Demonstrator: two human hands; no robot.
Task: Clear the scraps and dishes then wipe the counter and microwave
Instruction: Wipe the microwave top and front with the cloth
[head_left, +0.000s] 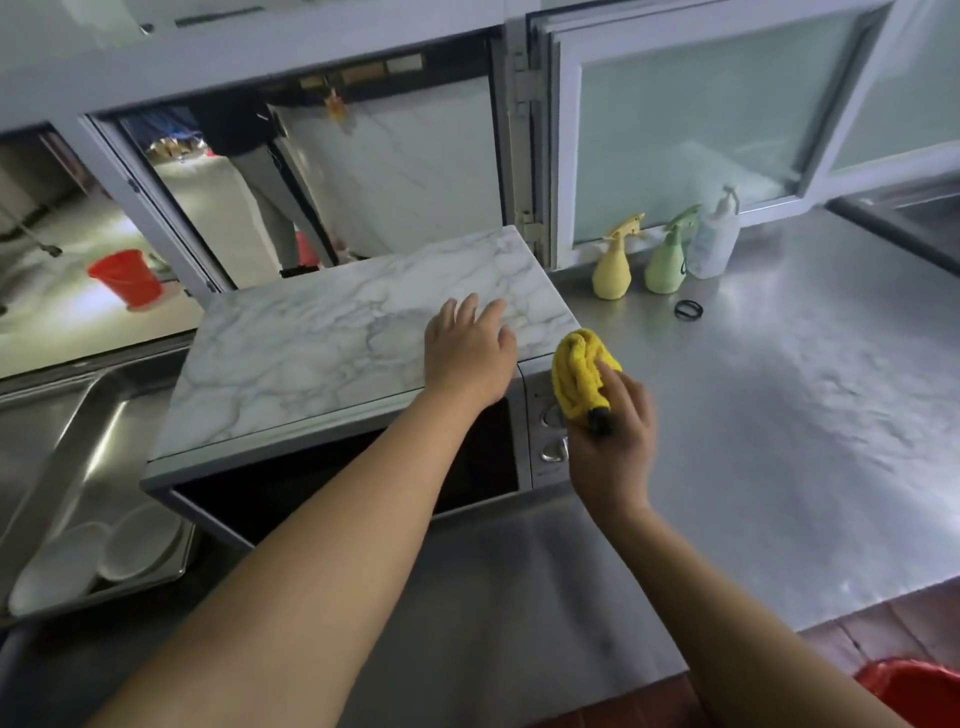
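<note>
Stainless steel covers the tabletop, which runs beneath pale window frames with frosted panes; one pane at the left stands open onto a lit floor outside, where a red bucket sits and a person's legs show. From the head camera, a microwave stands on the tabletop at centre left, its top covered in a marble-patterned sheet, its dark door facing the viewer and two knobs on its right panel. The left hand lies on the marble top near its right front corner, fingers straight and slightly spread, holding nothing. The right hand is just beside the microwave's knob panel and grips a bunched yellow cloth together with a small black piece that juts out below the cloth; what that piece is cannot be told. Behind, against the window frame, stand a yellow spray bottle, a green spray bottle and a clear pump bottle, close together. A black ring lies on the tabletop just in front of them. At the far left a steel sink holds white plates. A red bin shows at the lower right corner.
</note>
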